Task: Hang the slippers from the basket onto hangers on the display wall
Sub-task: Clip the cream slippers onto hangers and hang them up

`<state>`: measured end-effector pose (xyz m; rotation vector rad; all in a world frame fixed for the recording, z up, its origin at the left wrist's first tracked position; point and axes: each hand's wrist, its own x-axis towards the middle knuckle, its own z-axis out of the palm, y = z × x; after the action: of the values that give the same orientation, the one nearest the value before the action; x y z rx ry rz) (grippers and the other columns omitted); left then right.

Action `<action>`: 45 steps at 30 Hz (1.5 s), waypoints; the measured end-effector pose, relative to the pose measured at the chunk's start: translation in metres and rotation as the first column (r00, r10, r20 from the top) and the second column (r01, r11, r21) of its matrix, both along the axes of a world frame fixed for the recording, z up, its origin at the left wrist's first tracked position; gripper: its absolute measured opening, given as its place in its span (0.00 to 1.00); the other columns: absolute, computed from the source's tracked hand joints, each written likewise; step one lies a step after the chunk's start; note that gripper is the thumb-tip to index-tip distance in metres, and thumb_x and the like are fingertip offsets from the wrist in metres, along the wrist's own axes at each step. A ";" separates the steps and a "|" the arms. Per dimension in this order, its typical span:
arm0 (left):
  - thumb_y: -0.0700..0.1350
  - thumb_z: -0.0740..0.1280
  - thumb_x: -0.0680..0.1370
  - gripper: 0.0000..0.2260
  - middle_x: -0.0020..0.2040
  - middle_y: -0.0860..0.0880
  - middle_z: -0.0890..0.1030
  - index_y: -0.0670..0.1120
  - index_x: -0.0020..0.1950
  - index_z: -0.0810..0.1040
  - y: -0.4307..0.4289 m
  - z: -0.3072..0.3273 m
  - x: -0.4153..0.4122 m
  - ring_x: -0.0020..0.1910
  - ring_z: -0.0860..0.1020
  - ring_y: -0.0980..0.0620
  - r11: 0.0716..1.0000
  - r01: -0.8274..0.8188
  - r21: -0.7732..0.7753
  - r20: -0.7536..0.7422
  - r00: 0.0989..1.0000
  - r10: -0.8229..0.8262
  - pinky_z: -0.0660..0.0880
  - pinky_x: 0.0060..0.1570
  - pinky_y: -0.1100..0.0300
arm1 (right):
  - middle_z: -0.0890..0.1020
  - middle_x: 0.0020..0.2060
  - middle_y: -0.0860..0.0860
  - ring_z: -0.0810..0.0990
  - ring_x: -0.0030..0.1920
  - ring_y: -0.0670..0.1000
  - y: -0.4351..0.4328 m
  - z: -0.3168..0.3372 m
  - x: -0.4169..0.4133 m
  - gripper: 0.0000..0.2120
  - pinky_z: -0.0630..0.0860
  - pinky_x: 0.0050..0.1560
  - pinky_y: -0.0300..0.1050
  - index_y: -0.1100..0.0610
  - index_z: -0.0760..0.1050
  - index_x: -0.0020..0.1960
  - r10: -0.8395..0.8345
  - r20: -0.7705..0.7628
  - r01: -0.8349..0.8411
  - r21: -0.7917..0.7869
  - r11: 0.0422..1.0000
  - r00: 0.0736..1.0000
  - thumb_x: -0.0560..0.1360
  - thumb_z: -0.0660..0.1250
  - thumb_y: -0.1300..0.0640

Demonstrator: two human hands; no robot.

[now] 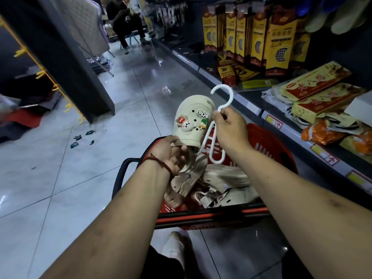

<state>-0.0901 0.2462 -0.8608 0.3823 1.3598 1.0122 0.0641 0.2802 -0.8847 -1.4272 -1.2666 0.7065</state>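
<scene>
Left hand (173,156) has its fingers curled round the heel end of a cream slipper (191,109), toe pointing up and away, little charms stuck on the front. Right hand (229,127) is pinching a white plastic hanger (231,96) just under the hook, and the hanger's lower loops dangle right beside the slipper, on its right. Both are held up over the red basket (271,141), which sits on the tiled floor (60,158) with more cream slippers (221,178) piled inside. Along the right runs a shelf (251,109) stacked with yellow and red packets (277,37).
</scene>
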 end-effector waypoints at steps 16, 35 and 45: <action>0.55 0.80 0.60 0.37 0.61 0.49 0.69 0.51 0.63 0.65 0.008 -0.030 -0.056 0.58 0.75 0.49 0.689 0.721 0.069 -0.991 0.130 -0.037 0.74 0.60 0.50 | 0.81 0.37 0.47 0.79 0.39 0.49 0.001 0.005 -0.008 0.12 0.74 0.44 0.47 0.51 0.76 0.42 0.356 0.113 -0.356 -0.023 0.934 0.928 0.83 0.61 0.54; 0.51 0.71 0.72 0.08 0.80 0.53 0.44 0.58 0.35 0.75 0.006 -0.033 -0.018 0.72 0.65 0.41 0.739 0.674 0.007 -0.996 0.067 -0.051 0.67 0.67 0.46 | 0.81 0.33 0.51 0.79 0.33 0.47 0.005 -0.005 -0.023 0.11 0.75 0.39 0.44 0.56 0.79 0.43 0.439 -0.067 -0.444 -0.091 0.892 0.896 0.82 0.64 0.56; 0.56 0.66 0.79 0.14 0.78 0.42 0.51 0.47 0.54 0.82 0.028 -0.009 -0.076 0.68 0.65 0.33 0.898 0.440 0.029 -0.986 -0.137 0.099 0.65 0.69 0.43 | 0.82 0.44 0.53 0.81 0.43 0.53 0.027 -0.042 -0.020 0.08 0.80 0.52 0.56 0.51 0.76 0.47 0.118 -0.046 -0.125 -0.229 0.965 0.992 0.79 0.65 0.64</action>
<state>-0.1664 0.2739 -0.8702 1.9993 2.3748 0.5603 0.0446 0.3075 -0.9270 -1.5279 -1.2875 0.9836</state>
